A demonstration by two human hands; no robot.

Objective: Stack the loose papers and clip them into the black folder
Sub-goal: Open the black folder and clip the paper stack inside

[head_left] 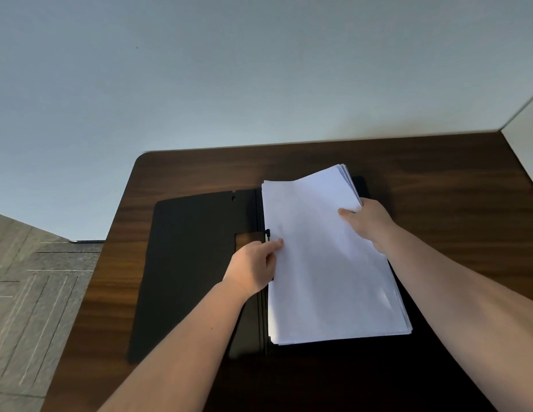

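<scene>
An open black folder [194,263] lies flat on a dark wooden table [437,173]. A stack of white papers [327,263] rests on its right half, next to the spine. My right hand [366,224] grips the stack's far right edge, thumb on top, and that corner is lifted. My left hand [255,267] sits at the stack's left edge by the spine, thumb on the top sheet, fingers around a small black clip lever [267,233]. The folder's right half is mostly hidden under the papers.
A pale wall [259,69] rises right behind the table's far edge. A white panel [527,138] borders the table at the far right. Grey patterned floor [27,278] lies beyond the table's left edge.
</scene>
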